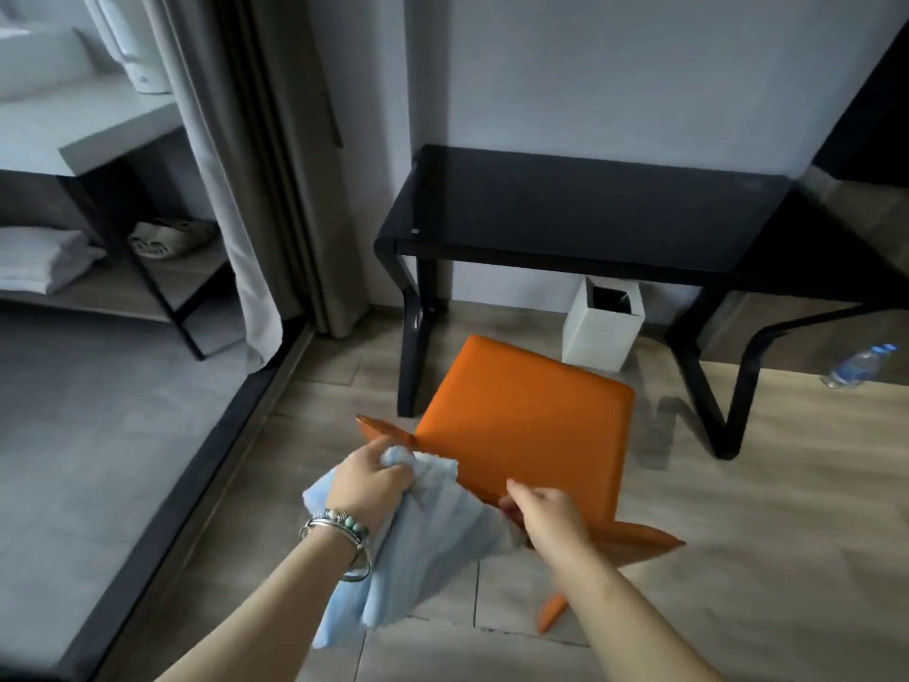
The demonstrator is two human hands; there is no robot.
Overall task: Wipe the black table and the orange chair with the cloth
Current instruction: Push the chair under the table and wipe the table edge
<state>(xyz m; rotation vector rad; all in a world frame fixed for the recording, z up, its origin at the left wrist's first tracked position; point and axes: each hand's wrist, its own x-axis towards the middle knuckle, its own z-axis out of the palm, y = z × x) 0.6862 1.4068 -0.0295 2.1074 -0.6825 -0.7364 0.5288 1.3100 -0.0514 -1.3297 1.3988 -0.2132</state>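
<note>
The orange chair [521,425] stands in front of the black table [565,209], its seat facing me and its backrest top edge nearest to me. My left hand [369,477] grips a bunched light blue cloth [423,543] against the left part of the backrest edge; the rest of the cloth hangs down over the backrest. My right hand [551,514] holds the backrest edge further right, fingers curled over it. The black table top stands against the white wall, beyond the chair.
A white waste bin [600,332] sits under the table. A plastic water bottle [858,366] lies on the wooden floor at right. Grey curtains [275,189] hang at left beside a dark floor sill, with a shelf unit [98,268] holding towels beyond.
</note>
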